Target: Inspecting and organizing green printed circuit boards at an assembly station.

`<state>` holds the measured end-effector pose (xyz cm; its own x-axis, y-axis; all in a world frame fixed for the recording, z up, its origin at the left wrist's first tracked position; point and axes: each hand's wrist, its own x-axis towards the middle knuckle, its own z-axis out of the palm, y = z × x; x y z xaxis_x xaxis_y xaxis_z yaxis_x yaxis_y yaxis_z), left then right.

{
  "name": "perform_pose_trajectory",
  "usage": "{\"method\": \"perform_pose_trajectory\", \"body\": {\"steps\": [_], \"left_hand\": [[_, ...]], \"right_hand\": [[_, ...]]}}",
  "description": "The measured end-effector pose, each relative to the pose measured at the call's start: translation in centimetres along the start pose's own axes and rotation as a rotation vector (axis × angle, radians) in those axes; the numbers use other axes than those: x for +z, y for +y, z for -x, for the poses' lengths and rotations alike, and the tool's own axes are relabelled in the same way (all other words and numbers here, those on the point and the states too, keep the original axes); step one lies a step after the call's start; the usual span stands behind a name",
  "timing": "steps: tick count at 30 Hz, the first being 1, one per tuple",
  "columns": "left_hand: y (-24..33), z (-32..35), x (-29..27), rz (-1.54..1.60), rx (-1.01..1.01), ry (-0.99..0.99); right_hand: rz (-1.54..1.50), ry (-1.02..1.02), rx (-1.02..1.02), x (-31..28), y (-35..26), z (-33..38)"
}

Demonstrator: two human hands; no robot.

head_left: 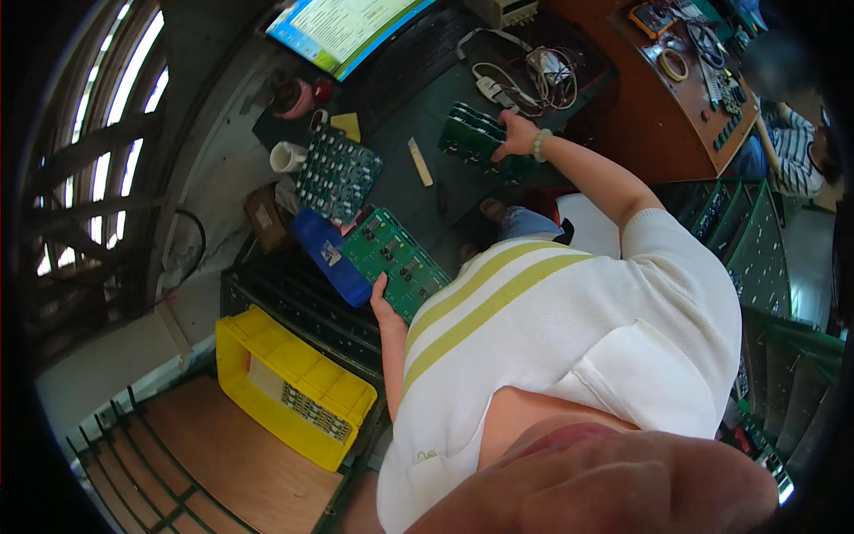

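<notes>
My left hand point(386, 305) grips the near edge of a green circuit board point(388, 254), thumb along its side. The board is tilted and carries several dark components; another board edge seems to lie right under it. With a bead bracelet at the wrist, my right hand point(519, 137) is closed on the right end of a group of green circuit boards point(471, 133) standing close together on the dark worktop. Part of its fingers is hidden behind them. Left of these, a board full of components point(338, 175) lies by the worktop's left edge.
A blue bin point(331, 258) sits beside the left-hand board. A white mug point(286, 157), a pale strip point(420, 162), a coiled cable point(547, 71) and a lit monitor point(347, 31) are around the worktop. A yellow bin point(294, 356) holds boards. Another person point(794, 160) is at the far right.
</notes>
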<state>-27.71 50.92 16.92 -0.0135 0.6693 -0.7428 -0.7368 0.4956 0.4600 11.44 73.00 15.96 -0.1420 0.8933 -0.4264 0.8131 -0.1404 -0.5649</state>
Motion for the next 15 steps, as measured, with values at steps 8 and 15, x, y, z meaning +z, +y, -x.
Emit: {"method": "perform_pose_trajectory", "body": {"steps": [8, 15], "left_hand": [[-0.3, -2.7, -6.5, 0.232, -0.246, 0.080], [0.5, -2.1, 3.0, -0.007, 0.025, 0.112]], "right_hand": [[-0.324, -0.012, 0.175, 1.5, 0.0, -3.8], [-0.489, 0.055, 0.298, 0.0, 2.9, -1.9]]}}
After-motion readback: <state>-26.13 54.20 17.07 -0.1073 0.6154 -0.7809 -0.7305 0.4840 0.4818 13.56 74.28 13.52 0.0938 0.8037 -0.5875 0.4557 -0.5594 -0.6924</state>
